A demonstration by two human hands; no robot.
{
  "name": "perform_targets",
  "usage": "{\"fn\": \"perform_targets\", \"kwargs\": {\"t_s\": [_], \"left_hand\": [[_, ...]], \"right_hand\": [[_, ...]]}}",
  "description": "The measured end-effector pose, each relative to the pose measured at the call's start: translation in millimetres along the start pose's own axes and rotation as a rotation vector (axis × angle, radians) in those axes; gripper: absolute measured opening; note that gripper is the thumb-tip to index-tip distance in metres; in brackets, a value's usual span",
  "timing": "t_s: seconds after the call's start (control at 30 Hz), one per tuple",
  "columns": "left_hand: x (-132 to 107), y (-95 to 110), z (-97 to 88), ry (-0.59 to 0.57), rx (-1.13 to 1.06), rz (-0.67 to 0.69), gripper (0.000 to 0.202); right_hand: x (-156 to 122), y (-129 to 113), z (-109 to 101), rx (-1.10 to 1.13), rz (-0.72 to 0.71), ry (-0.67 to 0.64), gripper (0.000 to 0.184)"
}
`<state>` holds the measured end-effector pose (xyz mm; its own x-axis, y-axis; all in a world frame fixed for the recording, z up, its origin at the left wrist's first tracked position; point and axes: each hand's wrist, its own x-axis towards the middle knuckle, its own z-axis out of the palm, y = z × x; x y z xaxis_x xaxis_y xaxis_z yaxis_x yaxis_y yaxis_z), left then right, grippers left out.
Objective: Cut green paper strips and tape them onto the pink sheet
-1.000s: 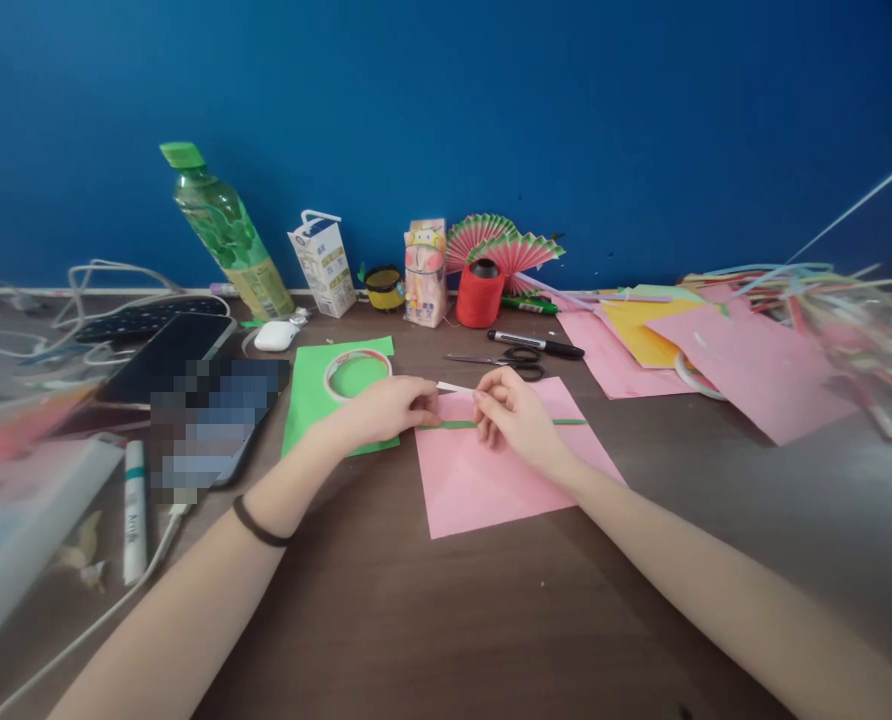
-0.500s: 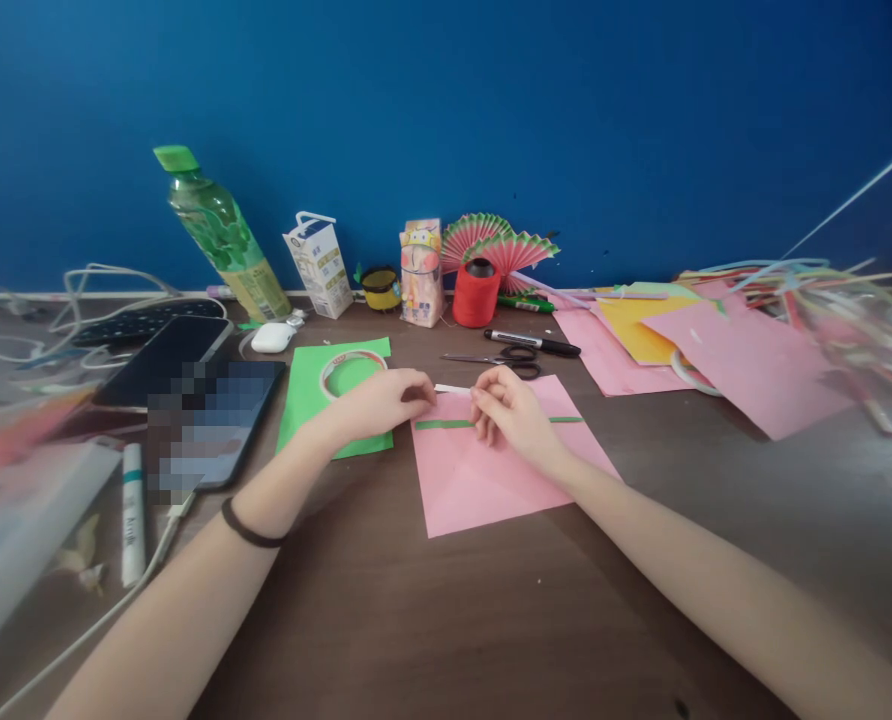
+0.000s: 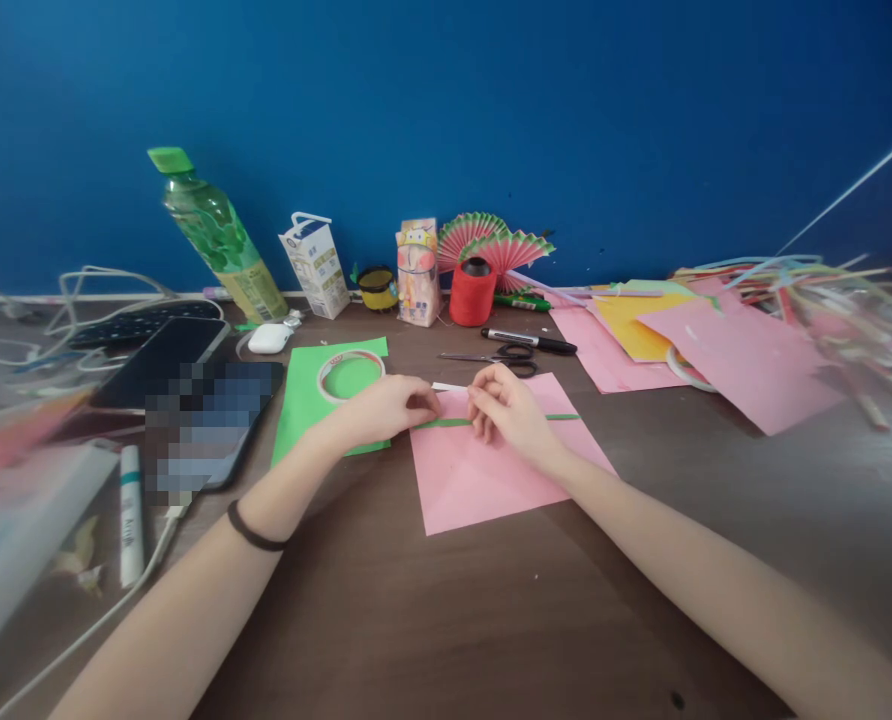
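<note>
Pinching a white strip (image 3: 451,387) over pink paper (image 3: 483,490), the right hand (image 3: 512,415) faces the left hand (image 3: 390,408), whose grasp looks unclear.

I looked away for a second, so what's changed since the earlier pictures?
Your left hand drew slightly off the green strip's left end, then came back to it. Your right hand stayed over the pink sheet, holding the white strip.

Green strip (image 3: 453,423) partly hidden by right grip (image 3: 512,418).
</note>
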<state>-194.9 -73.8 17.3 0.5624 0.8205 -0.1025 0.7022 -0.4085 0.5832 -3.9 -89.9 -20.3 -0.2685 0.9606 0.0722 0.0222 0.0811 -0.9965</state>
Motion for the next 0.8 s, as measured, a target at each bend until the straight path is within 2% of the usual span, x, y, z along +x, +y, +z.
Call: {"fn": "perform_targets", "kwargs": {"t_s": [0.37,0.53,0.63,0.8], "left_hand": [[0,3,-3.6,-0.017,-0.024,-0.034,0.017],[-3,6,-14.7,0.063,-0.101,-0.108,0.021],[-5,8,-18.1,0.086,-0.114,-0.109,0.023],[-4,10,-16.7,0.058,-0.109,-0.078,0.018]], "right_hand": [[0,-2,1,0.004,0.009,0.008,0.014],[-1,-2,0,-0.031,0.017,-0.01,0.013],[-1,-2,1,-0.08,-0.001,-0.011,0.011],[0,-3,1,-0.115,0.018,-0.004,0.01]]}}
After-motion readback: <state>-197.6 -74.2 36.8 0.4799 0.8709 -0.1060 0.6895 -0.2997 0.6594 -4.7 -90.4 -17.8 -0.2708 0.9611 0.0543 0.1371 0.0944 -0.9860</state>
